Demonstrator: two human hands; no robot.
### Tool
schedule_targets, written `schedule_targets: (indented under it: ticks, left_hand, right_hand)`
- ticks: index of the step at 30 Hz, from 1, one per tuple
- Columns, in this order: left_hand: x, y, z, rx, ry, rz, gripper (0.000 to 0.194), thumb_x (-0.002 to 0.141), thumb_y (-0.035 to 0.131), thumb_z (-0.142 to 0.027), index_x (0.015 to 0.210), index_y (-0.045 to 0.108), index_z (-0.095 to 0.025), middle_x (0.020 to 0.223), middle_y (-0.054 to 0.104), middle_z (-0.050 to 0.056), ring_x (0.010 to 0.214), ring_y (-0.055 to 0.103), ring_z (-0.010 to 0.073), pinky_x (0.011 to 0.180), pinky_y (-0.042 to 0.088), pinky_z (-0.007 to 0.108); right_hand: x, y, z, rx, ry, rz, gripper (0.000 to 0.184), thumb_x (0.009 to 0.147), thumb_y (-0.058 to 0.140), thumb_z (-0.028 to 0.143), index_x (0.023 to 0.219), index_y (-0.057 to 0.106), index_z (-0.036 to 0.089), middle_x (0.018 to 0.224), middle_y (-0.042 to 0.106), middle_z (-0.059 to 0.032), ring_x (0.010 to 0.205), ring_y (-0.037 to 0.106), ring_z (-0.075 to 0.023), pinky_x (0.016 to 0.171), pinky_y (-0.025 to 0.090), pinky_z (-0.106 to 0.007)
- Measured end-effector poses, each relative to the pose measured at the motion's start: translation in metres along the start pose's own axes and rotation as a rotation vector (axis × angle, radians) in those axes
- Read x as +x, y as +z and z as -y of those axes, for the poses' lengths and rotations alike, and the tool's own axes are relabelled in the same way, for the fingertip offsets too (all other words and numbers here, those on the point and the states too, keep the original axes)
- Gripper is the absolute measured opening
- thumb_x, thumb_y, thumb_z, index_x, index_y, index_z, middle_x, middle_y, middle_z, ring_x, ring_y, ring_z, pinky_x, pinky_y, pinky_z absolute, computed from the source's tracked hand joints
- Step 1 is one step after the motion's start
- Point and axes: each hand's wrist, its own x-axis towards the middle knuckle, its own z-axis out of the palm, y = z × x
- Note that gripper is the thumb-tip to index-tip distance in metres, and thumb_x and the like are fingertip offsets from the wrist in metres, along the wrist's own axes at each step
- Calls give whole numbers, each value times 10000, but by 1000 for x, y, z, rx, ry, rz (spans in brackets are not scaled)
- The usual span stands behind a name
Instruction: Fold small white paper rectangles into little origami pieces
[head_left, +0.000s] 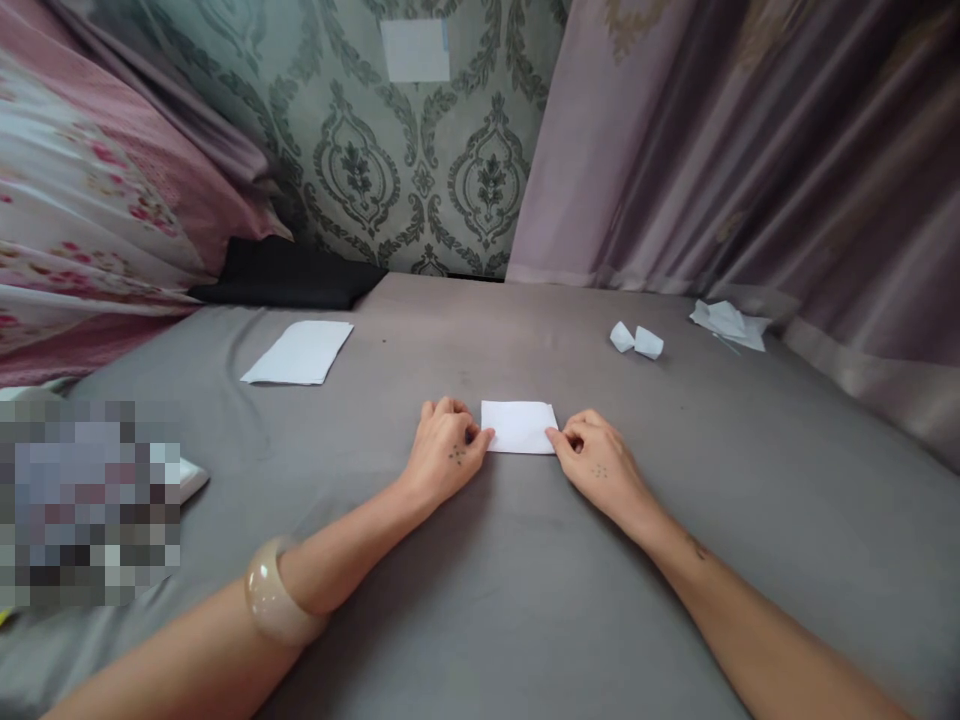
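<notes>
A small white rectangle of paper, apparently folded, lies at the middle between my two hands. My left hand pinches its left edge, thumb on top and fingers curled beneath or behind. At the opposite edge my right hand has the same pinch, its thumb on the lower right corner. The paper looks flat and level, close to the grey sheet. The undersides of the fingers are hidden.
A stack of white paper lies at the back left, before a folded black cloth. Two small folded paper pieces and a loose pile of paper are at the back right. Curtains hang behind. A blurred-out item sits left.
</notes>
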Motion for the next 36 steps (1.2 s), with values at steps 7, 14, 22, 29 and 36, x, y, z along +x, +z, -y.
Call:
schedule_targets:
  ticks: [7, 14, 22, 29, 36]
  left_hand:
    - [2, 3, 4, -20, 1, 7, 259, 814, 587, -335, 639, 670, -164, 947, 584, 93, 937, 462, 247, 867, 402, 386]
    - [1, 2, 5, -15, 30, 15, 256, 819, 588, -337, 649, 657, -158, 937, 576, 93, 928, 461, 245, 845, 418, 392]
    - [-1, 2, 2, 160, 193, -14, 230, 872, 506, -281, 1038, 605, -156, 1043, 571, 116, 956, 464, 257, 847, 421, 417]
    - [0, -6, -10, 220, 626, 296, 397, 894, 345, -69, 1204, 542, -218, 1215, 575, 63, 1186, 461, 212, 975, 406, 353]
    - [-6, -7, -6, 203, 640, 317, 368, 889, 408, -112, 1219, 536, -213, 1237, 561, 83, 1200, 482, 206, 969, 450, 325]
  right_hand:
    - [0, 0, 3, -44, 27, 6, 316, 827, 525, 353, 554, 475, 202, 809, 556, -24, 679, 539, -150, 685, 407, -303]
    - [0, 0, 2, -61, 2, 7, 295, 827, 510, 336, 564, 477, 206, 795, 540, -25, 674, 540, -152, 685, 410, -305]
    - [-4, 0, 3, -105, -23, -6, 182, 836, 507, 320, 697, 532, 204, 856, 566, -44, 670, 561, -161, 675, 450, -320]
    - [-9, 0, 6, -104, -468, 122, 463, 881, 305, 86, 1275, 521, 197, 1350, 511, -93, 1264, 447, -218, 1039, 383, -417]
    - [-23, 0, 16, -162, -513, 298, 551, 955, 301, 346, 1450, 302, 103, 1509, 294, -134, 1406, 238, -219, 1145, 259, -428]
